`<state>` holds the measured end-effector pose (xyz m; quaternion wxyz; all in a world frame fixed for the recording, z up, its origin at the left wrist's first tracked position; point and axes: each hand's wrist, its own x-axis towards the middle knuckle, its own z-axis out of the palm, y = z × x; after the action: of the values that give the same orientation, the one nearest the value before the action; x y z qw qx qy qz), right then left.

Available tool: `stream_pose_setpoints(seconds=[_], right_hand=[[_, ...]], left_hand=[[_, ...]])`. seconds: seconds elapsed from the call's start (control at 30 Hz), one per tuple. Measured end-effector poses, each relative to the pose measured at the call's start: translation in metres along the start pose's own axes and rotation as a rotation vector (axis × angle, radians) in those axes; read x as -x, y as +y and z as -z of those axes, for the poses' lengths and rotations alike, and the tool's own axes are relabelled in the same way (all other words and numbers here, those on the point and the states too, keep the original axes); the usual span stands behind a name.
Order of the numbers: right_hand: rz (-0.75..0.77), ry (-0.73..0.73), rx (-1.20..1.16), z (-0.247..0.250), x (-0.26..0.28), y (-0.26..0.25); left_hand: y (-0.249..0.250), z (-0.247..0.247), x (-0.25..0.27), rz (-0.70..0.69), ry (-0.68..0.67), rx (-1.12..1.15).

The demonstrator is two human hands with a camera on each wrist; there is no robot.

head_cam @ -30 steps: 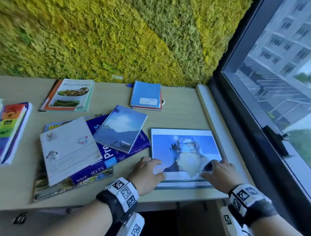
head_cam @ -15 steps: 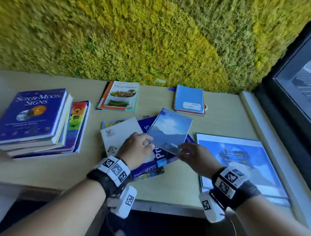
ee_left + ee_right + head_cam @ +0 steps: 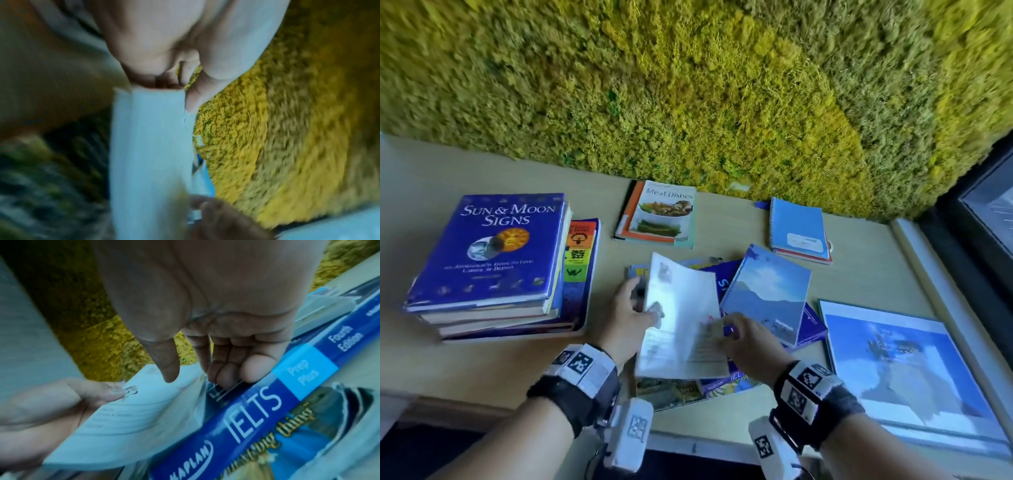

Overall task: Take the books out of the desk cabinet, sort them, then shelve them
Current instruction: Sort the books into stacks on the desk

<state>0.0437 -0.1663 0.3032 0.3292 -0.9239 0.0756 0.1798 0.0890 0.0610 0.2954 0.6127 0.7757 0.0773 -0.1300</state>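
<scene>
While both hands work at the middle of the bench (image 3: 448,370), a stack of books (image 3: 493,267) sits at its far left, topped by a blue "Sun & Moon Signs" volume, with a colourful tabbed book (image 3: 580,260) leaning against its right side. Further back, near the moss wall (image 3: 688,85), lies a "Meat Dishes" cookbook (image 3: 661,214). At centre, the left hand (image 3: 628,318) pinches the left edge of a thin white booklet (image 3: 683,322) between thumb and curled fingers (image 3: 193,95), lifting it tilted above a loose pile. The right hand (image 3: 748,346) sits at the booklet's right edge with its fingers (image 3: 252,368) bent downward; whether they grip the booklet or only touch the book beneath cannot be told. Only the right wrist view makes the pile legible: a blue Kaplan "IELTS" book (image 3: 246,404) marked "Prep Plus", lying on a book with gold lettering (image 3: 287,430). The left wrist view, heavily blurred, shows little beyond the thumb against the booklet's pale edge. Right of the hands, a mountain-cover notebook (image 3: 767,294) rests slanted on the pile, a blue spiral notebook (image 3: 799,229) lies behind it, and a large flat blue-and-white book (image 3: 900,363) lies at the bench's right end beside the window (image 3: 989,212).
</scene>
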Motion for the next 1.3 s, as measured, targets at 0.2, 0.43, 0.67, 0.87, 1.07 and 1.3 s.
stream_pose_setpoints(seconds=[0.2,0.43,0.67,0.87,1.07,1.3], right_hand=[[-0.153,0.205,-0.734,0.041,0.002,0.023],[-0.224,0.351,-0.411,0.090,-0.020,0.089],[-0.243,0.200,-0.330,0.106,-0.056,0.134],[-0.225,0.316,-0.794,0.139,-0.070,0.154],[-0.127,0.389,-0.893,0.214,-0.114,0.161],[-0.120,0.332,-0.584,0.213,-0.192,0.203]], left_hand=[[0.047,-0.033,-0.026,0.046,-0.280,0.376],[0.068,-0.124,-0.065,-0.091,-0.356,-0.160],[0.073,-0.163,-0.089,0.060,-0.382,-0.379],[0.094,-0.199,-0.087,0.009,-0.241,-0.052],[0.146,-0.236,-0.126,-0.127,-0.198,-0.046],[0.160,-0.265,-0.195,-0.036,-0.331,-0.282]])
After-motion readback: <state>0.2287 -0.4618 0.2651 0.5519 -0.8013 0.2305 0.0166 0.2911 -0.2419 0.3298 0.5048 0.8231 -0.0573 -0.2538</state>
